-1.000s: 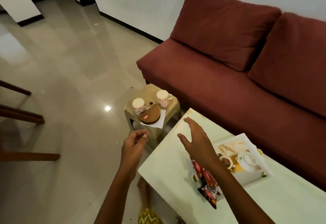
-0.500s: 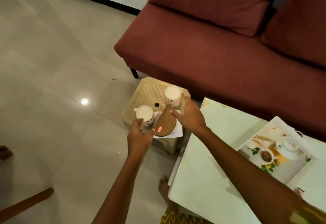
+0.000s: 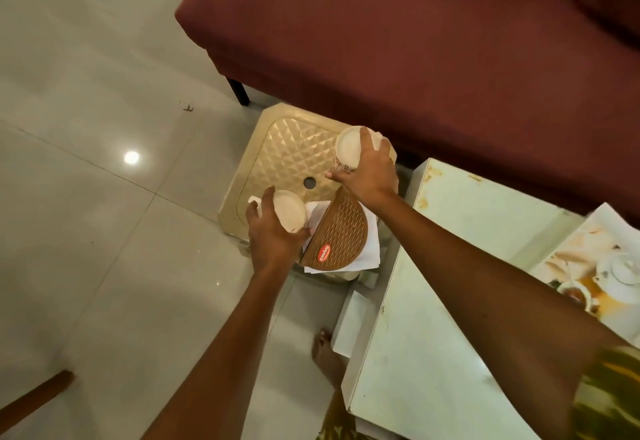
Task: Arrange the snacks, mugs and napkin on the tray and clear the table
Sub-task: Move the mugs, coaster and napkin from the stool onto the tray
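A maroon sofa [image 3: 433,41] fills the upper right, standing on a pale tiled floor [image 3: 86,197]. In front of it, lower right, is a white tabletop [image 3: 450,318] with a printed tray [image 3: 595,259] showing a teapot and cup picture near its far right edge. Just left of the white tabletop, beside the sofa's front edge, stands a low beige plastic stool [image 3: 287,159] with a quilted top and a centre hole.

On the stool's near right corner lies a white napkin [image 3: 370,242], and on it a brown half-round woven holder [image 3: 341,235] with a red label. The right hand [image 3: 370,173] is curled around the side of a patterned mug [image 3: 346,152] at the stool's far right corner. The left hand [image 3: 273,235] is wrapped around a second mug [image 3: 289,209] at the near edge, touching the napkin; its handle points left. A bare foot [image 3: 327,356] shows on the floor by the white tabletop.
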